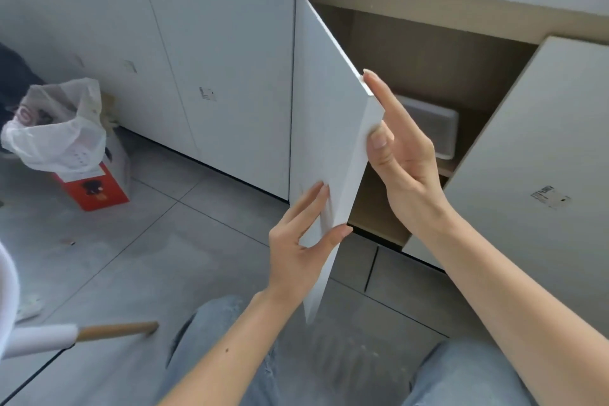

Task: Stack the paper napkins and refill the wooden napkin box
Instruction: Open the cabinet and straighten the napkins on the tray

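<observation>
though ajar, door [329, 109] in both hands [296, 254] [407, 161]

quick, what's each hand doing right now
left hand: pinches the lower edge of the cabinet door.
right hand: grips the same edge higher up.

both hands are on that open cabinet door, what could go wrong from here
1. The right hand and left hand both pinch the free edge of the cabinet door; if it swings shut, fingers may get caught.
2. The second open door stands close by the right forearm, so a bump seems possible.
3. Reaching in could knock the white container on the shelf.
</observation>
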